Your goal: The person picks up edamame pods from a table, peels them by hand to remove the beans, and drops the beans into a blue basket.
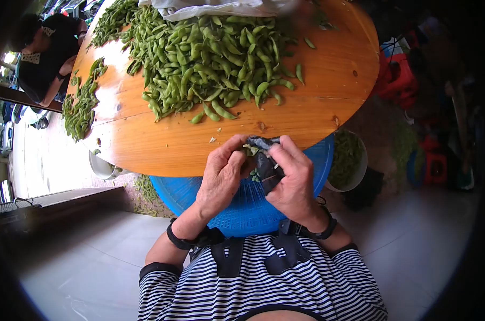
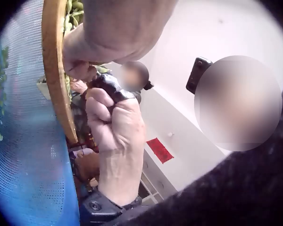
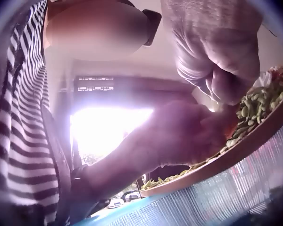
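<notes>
Both hands meet over a blue mesh basket [image 1: 242,216], close to the near edge of the wooden table. The left hand [image 1: 218,179] pinches a green soybean pod [image 1: 250,151] from the left. On the other side the right hand [image 1: 295,179] pinches the same pod, its thumb and a finger wrapped in a dark covering [image 1: 266,171]. The left wrist view shows this shiny black wrap [image 2: 111,87] against the pod's end. Fingers hide most of the pod. Beyond the hands lies a large heap of soybean pods [image 1: 210,64].
A smaller row of pods [image 1: 82,104] lies along the table's left side. Below the table [image 1: 333,101] stand a white bucket [image 1: 364,168] holding green pods at right and another white bucket [image 1: 99,167] at left. A person [image 1: 55,32] sits at far left; red stools [image 1: 400,77] stand at right.
</notes>
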The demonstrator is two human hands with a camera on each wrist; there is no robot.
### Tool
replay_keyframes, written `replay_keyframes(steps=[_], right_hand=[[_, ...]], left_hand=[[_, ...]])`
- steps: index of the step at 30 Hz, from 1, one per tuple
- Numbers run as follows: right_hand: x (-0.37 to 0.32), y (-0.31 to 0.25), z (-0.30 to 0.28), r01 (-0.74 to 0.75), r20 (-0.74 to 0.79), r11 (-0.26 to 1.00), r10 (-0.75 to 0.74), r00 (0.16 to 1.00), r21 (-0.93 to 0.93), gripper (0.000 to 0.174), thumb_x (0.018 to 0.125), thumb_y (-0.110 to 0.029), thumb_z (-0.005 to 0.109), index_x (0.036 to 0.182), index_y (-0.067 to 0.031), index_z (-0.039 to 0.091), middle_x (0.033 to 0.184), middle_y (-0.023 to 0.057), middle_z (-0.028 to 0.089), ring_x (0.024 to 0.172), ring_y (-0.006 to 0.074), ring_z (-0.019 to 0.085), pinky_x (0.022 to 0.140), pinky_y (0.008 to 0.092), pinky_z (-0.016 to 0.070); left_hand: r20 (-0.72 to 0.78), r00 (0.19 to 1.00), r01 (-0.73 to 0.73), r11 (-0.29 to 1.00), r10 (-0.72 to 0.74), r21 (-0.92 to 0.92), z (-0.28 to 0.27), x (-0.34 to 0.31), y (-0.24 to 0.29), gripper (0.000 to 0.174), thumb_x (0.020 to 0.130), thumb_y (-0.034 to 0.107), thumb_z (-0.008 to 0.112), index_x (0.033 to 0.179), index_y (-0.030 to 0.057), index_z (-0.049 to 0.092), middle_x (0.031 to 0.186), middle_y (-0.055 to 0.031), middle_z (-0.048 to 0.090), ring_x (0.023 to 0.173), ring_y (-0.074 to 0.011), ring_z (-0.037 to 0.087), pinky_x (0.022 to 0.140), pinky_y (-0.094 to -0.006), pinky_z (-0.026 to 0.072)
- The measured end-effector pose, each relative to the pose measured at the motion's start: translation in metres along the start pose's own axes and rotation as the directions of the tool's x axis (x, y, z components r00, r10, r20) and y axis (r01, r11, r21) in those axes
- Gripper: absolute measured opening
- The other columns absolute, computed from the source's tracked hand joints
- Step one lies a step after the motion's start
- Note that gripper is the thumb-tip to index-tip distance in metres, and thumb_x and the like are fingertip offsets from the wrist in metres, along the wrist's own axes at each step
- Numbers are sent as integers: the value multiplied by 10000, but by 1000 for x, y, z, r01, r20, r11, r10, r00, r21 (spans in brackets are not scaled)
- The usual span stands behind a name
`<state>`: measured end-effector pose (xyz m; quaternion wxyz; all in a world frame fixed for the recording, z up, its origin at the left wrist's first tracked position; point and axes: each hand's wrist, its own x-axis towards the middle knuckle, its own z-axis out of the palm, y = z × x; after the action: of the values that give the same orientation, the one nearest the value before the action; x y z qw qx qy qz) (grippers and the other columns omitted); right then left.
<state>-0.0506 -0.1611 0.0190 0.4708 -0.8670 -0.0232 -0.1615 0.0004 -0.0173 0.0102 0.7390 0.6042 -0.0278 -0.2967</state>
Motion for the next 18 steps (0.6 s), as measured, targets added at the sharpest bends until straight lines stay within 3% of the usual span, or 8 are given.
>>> replay_keyframes(steps=[8, 10, 12, 13, 14, 15, 17, 18], right_hand=[[0, 11, -11, -21, -4, 992, 22, 1000, 127, 276, 635, 58, 589, 907, 20, 561, 777, 136, 468, 683, 320, 530, 587, 363, 416], [1, 14, -32, -45, 62, 995, 40, 997, 90, 257, 664, -107, 638, 865, 17, 537, 765, 128, 441, 678, 299, 508, 575, 358, 384], [-9, 20, -60, -142, -41, 986, 147, 988, 91, 599, 749, -574, 582, 814, 15, 494, 766, 109, 419, 674, 262, 485, 590, 344, 353], [-13, 27, -84, -163, -73, 984, 158, 985, -74, 575, 806, -547, 548, 846, 26, 523, 799, 103, 469, 697, 237, 489, 621, 329, 376], [-15, 26, -104, -220, -103, 975, 220, 970, 14, 535, 846, -478, 506, 907, 51, 558, 840, 106, 521, 739, 225, 514, 667, 323, 413], [-25, 37, -127, -190, -158, 981, 180, 971, -48, 348, 836, -252, 543, 953, 75, 574, 879, 146, 550, 794, 212, 549, 708, 318, 438], [-29, 45, -158, -396, -233, 780, 322, 918, -484, 356, 663, 121, 479, 1000, 53, 572, 851, 206, 557, 787, 314, 579, 726, 331, 454], [-36, 52, -166, -370, -266, 705, 259, 929, -605, 365, 663, 117, 476, 1008, 45, 570, 842, 203, 559, 771, 340, 564, 731, 336, 457]], left_hand=[[149, 989, 42, 981, -14, -187, -8, 4, -16, 211, 965, 113, 491, 1104, 1, 603, 759, -5, 594, 675, -78, 521, 633, -209, 409], [224, 974, 34, 999, -40, 30, -5, 2, -6, 246, 938, 95, 533, 1148, -6, 609, 819, -38, 666, 740, -117, 613, 700, -245, 479], [411, 912, -123, 962, 12, 244, -10, -3, 8, 261, 916, 77, 552, 1157, -1, 615, 846, -52, 685, 761, -158, 640, 737, -275, 501], [587, 809, -302, 862, 6, 407, -15, -5, 14, 282, 894, 59, 571, 1167, 4, 622, 872, -66, 703, 782, -199, 668, 774, -306, 523], [613, 785, -424, 799, 90, 426, -20, -4, 20, 285, 848, 8, 588, 1124, 34, 652, 839, -93, 694, 746, -283, 664, 783, -378, 530], [609, 788, -424, 798, 91, 429, -27, 0, 24, 285, 848, 8, 588, 1124, 34, 652, 839, -93, 694, 746, -283, 664, 783, -378, 530], [364, 867, -482, 389, 340, 785, -38, 14, 33, 285, 808, -31, 592, 1059, 65, 684, 821, -88, 661, 764, -301, 635, 748, -391, 521], [382, 825, -494, 203, 417, 845, -43, 27, 38, 286, 796, -34, 593, 1043, 74, 689, 813, -86, 629, 783, -288, 620, 725, -385, 513]])
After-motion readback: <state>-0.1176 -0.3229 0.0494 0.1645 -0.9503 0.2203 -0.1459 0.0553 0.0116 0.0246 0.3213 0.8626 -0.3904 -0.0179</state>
